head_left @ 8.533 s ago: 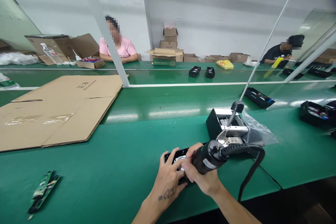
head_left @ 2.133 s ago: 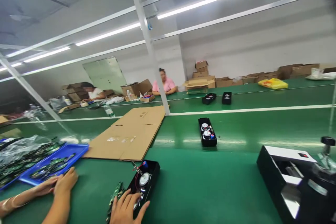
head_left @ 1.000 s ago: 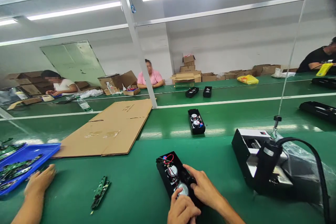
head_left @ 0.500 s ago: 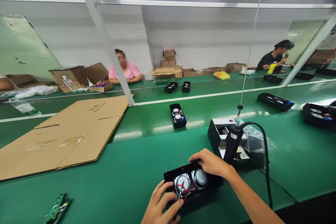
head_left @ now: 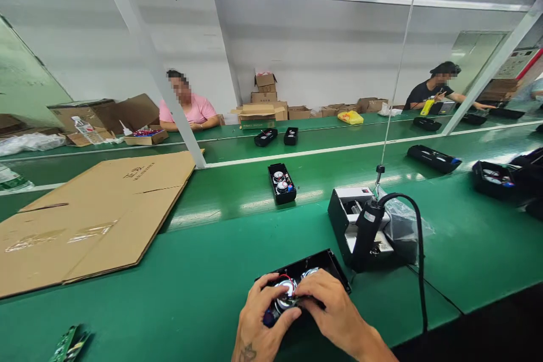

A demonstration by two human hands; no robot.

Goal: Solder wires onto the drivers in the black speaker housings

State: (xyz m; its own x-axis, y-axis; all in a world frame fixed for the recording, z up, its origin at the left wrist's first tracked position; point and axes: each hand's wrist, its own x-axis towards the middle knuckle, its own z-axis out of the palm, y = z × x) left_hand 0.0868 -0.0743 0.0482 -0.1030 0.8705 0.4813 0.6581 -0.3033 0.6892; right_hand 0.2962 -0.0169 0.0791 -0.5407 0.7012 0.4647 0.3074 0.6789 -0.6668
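- Left hand [head_left: 261,322] on the near left end of the black speaker housing [head_left: 324,263], fingers [head_left: 265,284] curled over its rim, thumb under the silver speaker [head_left: 283,298].
- Right hand [head_left: 335,314] beside it, fingertips pinching at the red wire [head_left: 287,279], touching the left hand.
- Housing lying flat on the green counter [head_left: 199,271], at the near edge.
- Just right of it, electric screwdriver [head_left: 365,231] hanging against a black box [head_left: 341,220].

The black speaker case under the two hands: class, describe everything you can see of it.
The black speaker case is a long, open-topped box, plastic by its look, lying flat near the front edge of the green table. Two round silvery speakers and red wire show inside. The left hand and right hand rest on it, fingers reaching inside.
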